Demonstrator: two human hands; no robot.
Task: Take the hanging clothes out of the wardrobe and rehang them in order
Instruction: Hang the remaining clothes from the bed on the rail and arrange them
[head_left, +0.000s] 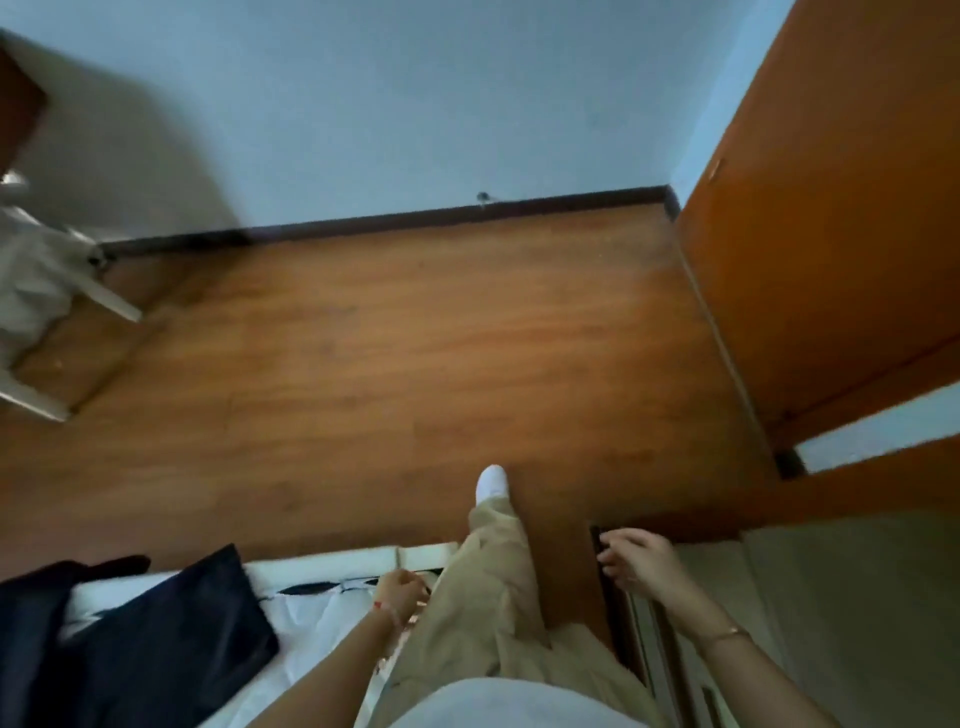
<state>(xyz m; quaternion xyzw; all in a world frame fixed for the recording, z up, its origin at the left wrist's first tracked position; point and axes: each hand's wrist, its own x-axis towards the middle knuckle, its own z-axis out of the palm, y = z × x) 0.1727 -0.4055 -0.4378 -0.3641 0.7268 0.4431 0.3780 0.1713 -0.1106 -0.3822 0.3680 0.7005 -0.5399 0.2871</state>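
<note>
Dark navy clothes (171, 639) lie in a heap on a white bed (311, 613) at the lower left. My left hand (400, 592) hangs beside my beige trouser leg, over the bed's edge, with loosely curled fingers and nothing visible in it. My right hand (636, 564) reaches to the lower right, its bent fingers hooked on the dark vertical edge (597, 545) of the grey wardrobe door (831, 597). The inside of the wardrobe and any hanging clothes are out of view. The view is motion-blurred.
An orange wooden door (831, 234) stands on the right. Brown wood floor (389, 364) stretches to a pale blue wall. A white chair or rack (47, 291) draped with pale cloth stands at the far left. My white-socked foot (492, 480) is stepping forward.
</note>
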